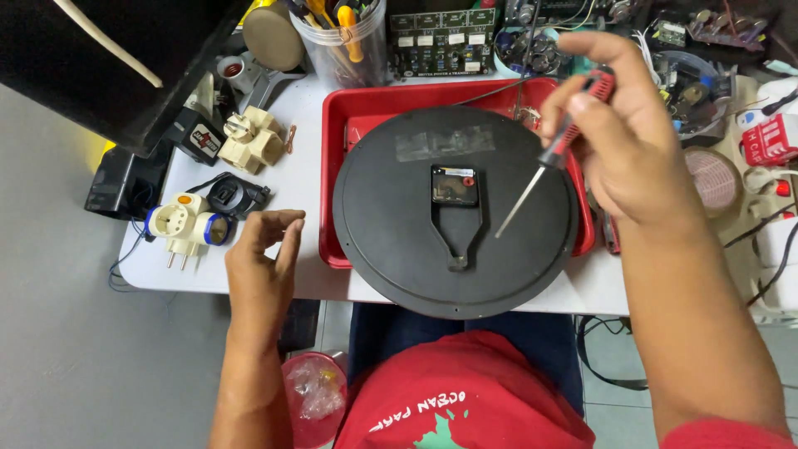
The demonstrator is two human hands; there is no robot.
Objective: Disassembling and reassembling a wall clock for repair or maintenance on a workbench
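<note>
right hand point(623, 137): pinching a screwdriver point(559, 145), tip aimed down at the clock point(455, 212)
left hand point(264, 262): empty, fingers loosely curled, beside the clock
clock: face-down over a red tray point(341, 125) on the counter point(307, 183), movement point(454, 185) up, probably for access

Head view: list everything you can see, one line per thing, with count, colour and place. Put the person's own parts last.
Round clock back: one, black, face down on the tray, centre.
Clock movement: one, black with a red knob, middle of the clock back.
Tray: one, red, under the clock back.
Table: one, white, beneath it all.
Plug adapters: two, cream, left of the tray; the nearer one has blue rings.
Clear cup of tools: one, behind the tray.
Circuit board: one, green, behind the tray.
Screwdriver: one, red and black handle, tip above the clock back.
Right hand: holds the screwdriver.
Left hand: empty, fingers curled, left of the tray.
</note>
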